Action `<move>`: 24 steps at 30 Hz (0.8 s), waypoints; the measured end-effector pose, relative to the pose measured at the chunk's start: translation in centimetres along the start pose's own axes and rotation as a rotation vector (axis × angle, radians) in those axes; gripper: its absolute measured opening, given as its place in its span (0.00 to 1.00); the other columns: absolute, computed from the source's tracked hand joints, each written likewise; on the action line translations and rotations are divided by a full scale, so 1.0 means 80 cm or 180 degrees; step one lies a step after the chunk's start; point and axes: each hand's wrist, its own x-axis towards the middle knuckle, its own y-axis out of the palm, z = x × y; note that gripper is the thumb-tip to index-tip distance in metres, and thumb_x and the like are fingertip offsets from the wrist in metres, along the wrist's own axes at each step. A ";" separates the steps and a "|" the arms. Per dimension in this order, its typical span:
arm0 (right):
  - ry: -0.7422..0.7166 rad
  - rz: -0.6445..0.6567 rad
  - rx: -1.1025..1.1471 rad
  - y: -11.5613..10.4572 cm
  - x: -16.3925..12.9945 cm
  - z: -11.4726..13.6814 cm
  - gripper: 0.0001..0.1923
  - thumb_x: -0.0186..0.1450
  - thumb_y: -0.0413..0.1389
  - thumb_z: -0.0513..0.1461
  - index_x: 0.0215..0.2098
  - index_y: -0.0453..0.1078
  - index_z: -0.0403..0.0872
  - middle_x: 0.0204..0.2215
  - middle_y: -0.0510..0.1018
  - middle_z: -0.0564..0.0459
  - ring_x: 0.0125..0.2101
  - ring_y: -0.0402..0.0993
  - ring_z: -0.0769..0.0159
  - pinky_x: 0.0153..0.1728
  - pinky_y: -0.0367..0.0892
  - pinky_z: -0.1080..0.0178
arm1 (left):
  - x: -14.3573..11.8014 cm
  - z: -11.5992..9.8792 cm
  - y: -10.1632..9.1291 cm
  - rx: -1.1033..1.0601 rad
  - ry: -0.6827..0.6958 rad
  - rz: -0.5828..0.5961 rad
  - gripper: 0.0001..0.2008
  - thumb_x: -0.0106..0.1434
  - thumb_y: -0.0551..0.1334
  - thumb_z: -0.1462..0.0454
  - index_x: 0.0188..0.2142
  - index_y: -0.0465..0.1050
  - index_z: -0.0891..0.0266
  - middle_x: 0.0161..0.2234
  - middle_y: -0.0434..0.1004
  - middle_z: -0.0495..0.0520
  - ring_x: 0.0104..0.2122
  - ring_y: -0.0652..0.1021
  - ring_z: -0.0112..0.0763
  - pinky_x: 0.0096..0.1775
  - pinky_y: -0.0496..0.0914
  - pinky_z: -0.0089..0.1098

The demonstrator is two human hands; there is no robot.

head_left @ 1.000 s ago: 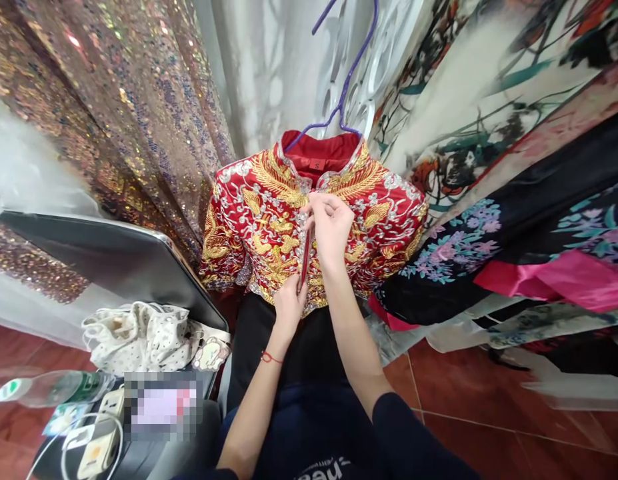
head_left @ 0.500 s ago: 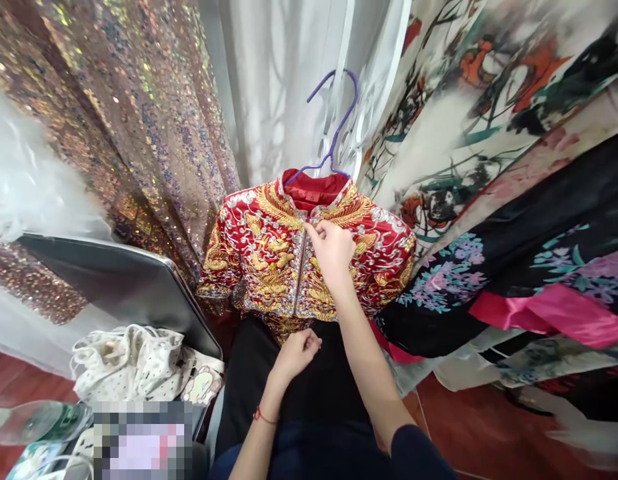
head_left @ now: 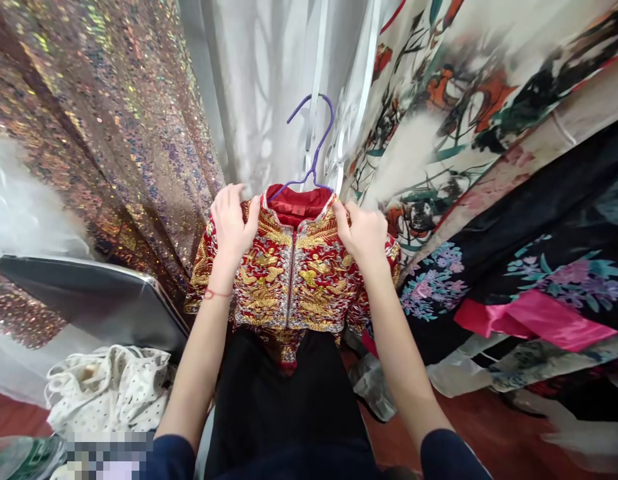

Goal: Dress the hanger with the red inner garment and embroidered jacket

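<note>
This looks like a garment shop or costume rental room: a sequined fabric [head_left: 103, 127] drapes on the left, printed floral robes [head_left: 493, 200] hang crowded on the right, and an embroidered red jacket [head_left: 293, 273] hangs on a purple hanger [head_left: 313, 147].

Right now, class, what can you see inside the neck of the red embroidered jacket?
Inside the red embroidered jacket, the collar opening shows red lining with a small label, and the purple hanger enters there. The hanger's shoulders are covered by fabric and by the left hand and right hand.

Sequined fabric [head_left: 103, 133] left — floral robes [head_left: 513, 267] right, spotted bag [head_left: 109, 393] below.
</note>
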 end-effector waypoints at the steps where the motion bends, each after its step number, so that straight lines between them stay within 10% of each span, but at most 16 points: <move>1: 0.0067 0.0037 -0.0030 0.007 0.000 -0.003 0.32 0.74 0.36 0.54 0.30 0.72 0.44 0.24 0.75 0.48 0.26 0.66 0.64 0.34 0.55 0.61 | 0.006 0.007 0.008 0.0052 0.0032 0.0185 0.16 0.72 0.49 0.54 0.35 0.68 0.59 0.37 0.76 0.59 0.43 0.74 0.40 0.51 0.63 0.42; 10: 0.0127 -0.0371 0.0011 0.029 -0.016 -0.006 0.31 0.75 0.35 0.50 0.22 0.65 0.47 0.19 0.72 0.50 0.21 0.63 0.67 0.30 0.53 0.62 | -0.040 -0.006 -0.001 0.0400 -0.0039 -0.0251 0.19 0.72 0.48 0.58 0.24 0.52 0.57 0.22 0.61 0.50 0.29 0.64 0.35 0.43 0.58 0.39; 19: 0.0075 -0.0842 0.1517 -0.004 -0.066 0.011 0.17 0.70 0.50 0.47 0.52 0.65 0.46 0.49 0.75 0.40 0.49 0.74 0.57 0.43 0.71 0.56 | -0.041 -0.008 -0.004 0.0468 -0.0030 -0.0128 0.18 0.73 0.47 0.57 0.25 0.54 0.57 0.23 0.64 0.51 0.30 0.64 0.36 0.42 0.58 0.39; 24: 0.1293 -0.0210 0.2654 -0.003 -0.114 0.069 0.10 0.67 0.54 0.46 0.37 0.70 0.48 0.27 0.76 0.53 0.25 0.72 0.68 0.26 0.67 0.64 | -0.049 -0.014 -0.003 0.0438 -0.0071 -0.0150 0.20 0.73 0.46 0.55 0.25 0.57 0.56 0.24 0.65 0.51 0.30 0.65 0.37 0.43 0.59 0.40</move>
